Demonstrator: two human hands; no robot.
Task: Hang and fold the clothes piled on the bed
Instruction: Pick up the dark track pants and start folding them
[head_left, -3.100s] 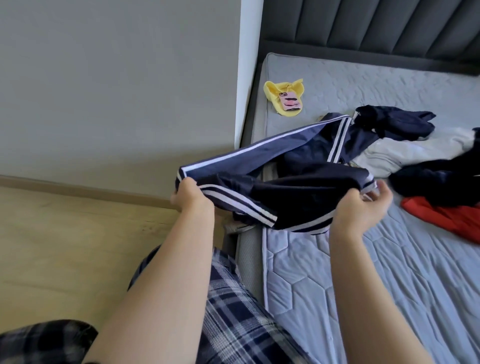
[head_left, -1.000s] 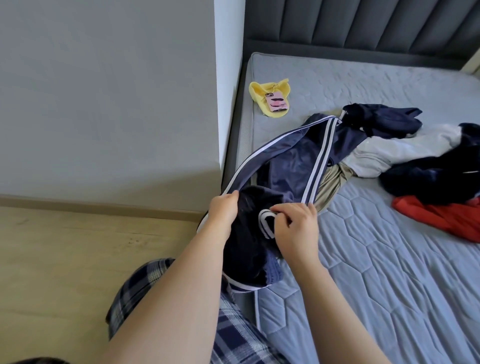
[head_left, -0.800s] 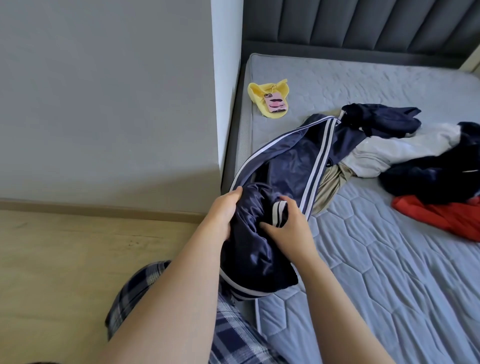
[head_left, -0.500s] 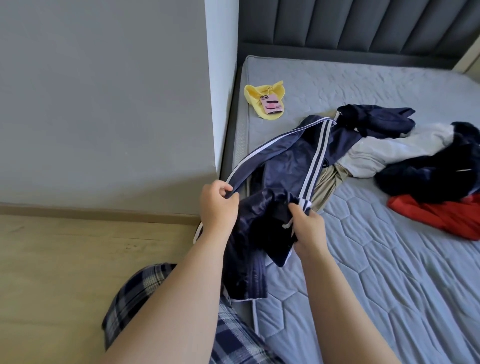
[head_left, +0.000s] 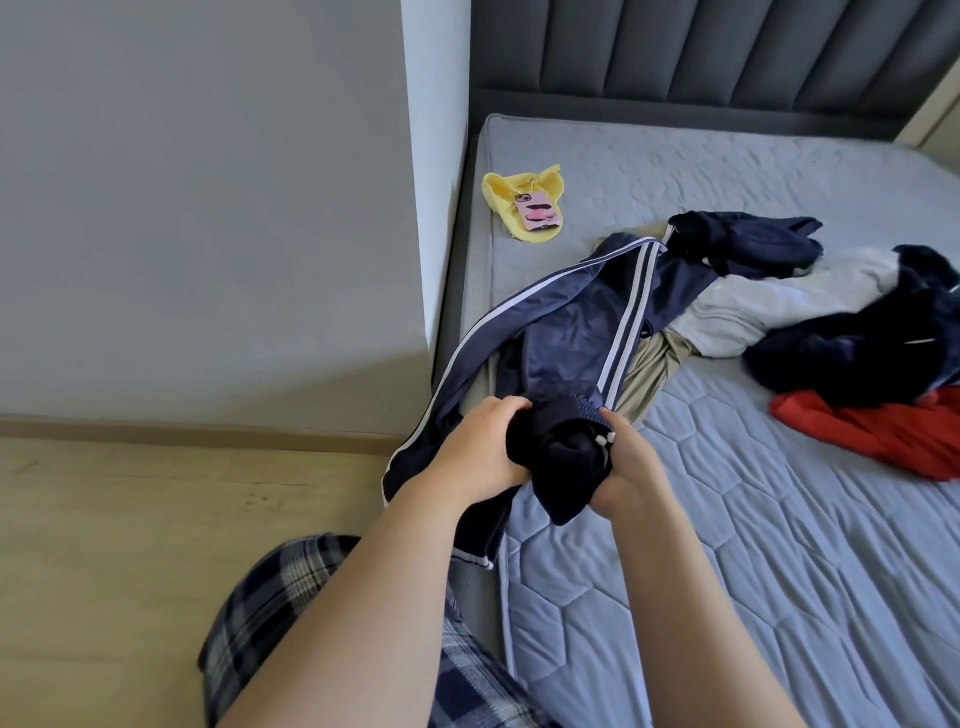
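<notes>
Navy track pants with white side stripes (head_left: 566, 332) stretch from the bed's left edge up toward the clothes pile. My left hand (head_left: 480, 452) and my right hand (head_left: 631, 462) both grip the bunched dark end of the pants, close together, just above the mattress edge. A loose part hangs down between bed and floor. The pile (head_left: 841, 322) on the right holds a navy garment, a white one, a beige one, another dark one and a red one (head_left: 883, 436).
A yellow cloth (head_left: 506, 200) with a pink phone (head_left: 537, 212) on it lies near the head of the grey quilted mattress (head_left: 753, 571). A grey wall corner stands left of the bed. Wooden floor and my plaid-clad leg are below left.
Three seconds ago my hands held the pants spread wide apart. They have since come together and gathered the fabric into a bunch, and the grip has tightened in the last half second.
</notes>
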